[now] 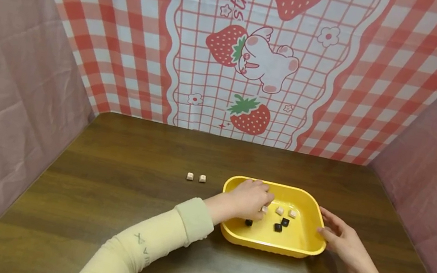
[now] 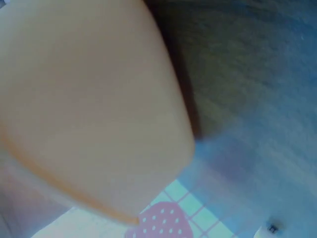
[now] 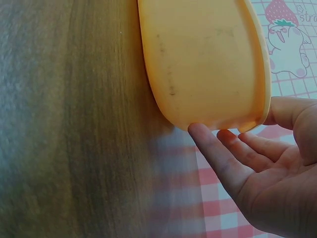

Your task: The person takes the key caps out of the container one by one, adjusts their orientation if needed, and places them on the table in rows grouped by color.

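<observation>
Reaching into yellow tray (image 1: 307,202) at its left side, left hand (image 1: 249,199) has fingers at white keycap (image 1: 264,209); can't tell if pinched. Right hand (image 1: 344,242) clamped on tray's right end, thumb over rim. Black keycaps (image 1: 278,227) inside too; two pale keycaps (image 1: 202,179) on brown surface (image 1: 106,175), left of tray.

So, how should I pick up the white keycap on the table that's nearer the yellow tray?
I'd pinch the keycap by its near and far edges, from above: it's small and low on the table, and another white keycap sits close on its left, likely crowding a side-to-side grip.
</observation>
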A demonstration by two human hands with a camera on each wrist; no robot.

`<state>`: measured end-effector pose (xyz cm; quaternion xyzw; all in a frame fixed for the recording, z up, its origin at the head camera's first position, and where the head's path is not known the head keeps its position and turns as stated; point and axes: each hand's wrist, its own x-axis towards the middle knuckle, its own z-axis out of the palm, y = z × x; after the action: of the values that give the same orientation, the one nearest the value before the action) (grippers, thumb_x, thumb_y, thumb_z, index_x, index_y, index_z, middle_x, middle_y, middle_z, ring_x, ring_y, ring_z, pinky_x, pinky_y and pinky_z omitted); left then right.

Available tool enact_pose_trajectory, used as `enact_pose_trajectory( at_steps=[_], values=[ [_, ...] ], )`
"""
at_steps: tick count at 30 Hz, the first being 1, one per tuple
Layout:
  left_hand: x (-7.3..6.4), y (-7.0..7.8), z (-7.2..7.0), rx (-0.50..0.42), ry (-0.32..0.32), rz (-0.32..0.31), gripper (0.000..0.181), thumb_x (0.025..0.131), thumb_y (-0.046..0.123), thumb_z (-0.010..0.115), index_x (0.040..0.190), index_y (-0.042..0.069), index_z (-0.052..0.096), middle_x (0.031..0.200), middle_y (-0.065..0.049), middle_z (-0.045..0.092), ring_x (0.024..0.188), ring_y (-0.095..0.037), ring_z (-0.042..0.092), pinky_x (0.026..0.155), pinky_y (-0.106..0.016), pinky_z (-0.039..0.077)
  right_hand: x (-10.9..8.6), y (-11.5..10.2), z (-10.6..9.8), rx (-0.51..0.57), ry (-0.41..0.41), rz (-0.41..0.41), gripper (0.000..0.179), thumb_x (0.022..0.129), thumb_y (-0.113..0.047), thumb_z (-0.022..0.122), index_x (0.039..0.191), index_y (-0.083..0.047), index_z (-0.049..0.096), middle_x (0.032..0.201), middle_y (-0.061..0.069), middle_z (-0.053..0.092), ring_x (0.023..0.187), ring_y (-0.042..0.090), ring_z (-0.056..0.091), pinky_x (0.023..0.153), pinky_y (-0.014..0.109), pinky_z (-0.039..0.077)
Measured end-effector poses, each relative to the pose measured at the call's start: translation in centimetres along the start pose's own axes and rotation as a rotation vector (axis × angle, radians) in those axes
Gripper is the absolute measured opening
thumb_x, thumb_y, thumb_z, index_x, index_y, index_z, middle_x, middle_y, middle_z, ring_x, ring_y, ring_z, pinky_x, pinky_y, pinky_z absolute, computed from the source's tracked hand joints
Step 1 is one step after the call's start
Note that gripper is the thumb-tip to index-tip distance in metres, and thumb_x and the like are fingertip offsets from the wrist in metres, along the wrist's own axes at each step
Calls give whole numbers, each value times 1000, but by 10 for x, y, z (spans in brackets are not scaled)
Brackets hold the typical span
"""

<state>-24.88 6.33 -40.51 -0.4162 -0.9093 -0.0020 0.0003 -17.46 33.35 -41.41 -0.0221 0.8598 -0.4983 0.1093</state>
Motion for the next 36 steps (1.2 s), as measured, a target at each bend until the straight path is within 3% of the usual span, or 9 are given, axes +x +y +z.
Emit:
enact_pose_trajectory(
  at_steps=[8, 14, 23, 36],
  values=[
    [-16, -5, -18, 40, 1, 2, 18, 83, 37, 66, 90, 25, 54, 91, 8, 50, 86, -13, 43, 73, -29, 33, -1, 2, 0, 13, -3, -4, 65, 94, -17, 55, 148, 0, 23, 143, 33, 32, 96, 13, 62, 75, 33, 55],
    [-31, -14, -28, 53, 39, -11, 18, 83, 37, 66, 92, 25, 57, 91, 7, 51, 87, -13, 45, 74, -30, 34, -1, 3, 1, 10, -5, -2, 65, 94, -19, 55, 148, -1, 23, 143, 32, 31, 96, 14, 62, 75, 33, 55],
    [-58, -34, -39, -18, 143, -70, 16, 83, 36, 66, 91, 24, 58, 91, 7, 52, 87, -14, 45, 76, -31, 34, -1, 4, 1, 19, -7, -17, 65, 94, -18, 55, 148, 0, 23, 143, 32, 31, 95, 11, 61, 75, 32, 55],
    [-93, -66, -47, -52, 331, -139, 16, 78, 26, 69, 89, 20, 60, 89, 5, 53, 85, -16, 44, 76, -32, 34, 0, 4, 0, 21, 1, -24, 65, 95, -18, 55, 148, 0, 23, 142, 33, 33, 95, 12, 62, 75, 32, 54]
  ],
)
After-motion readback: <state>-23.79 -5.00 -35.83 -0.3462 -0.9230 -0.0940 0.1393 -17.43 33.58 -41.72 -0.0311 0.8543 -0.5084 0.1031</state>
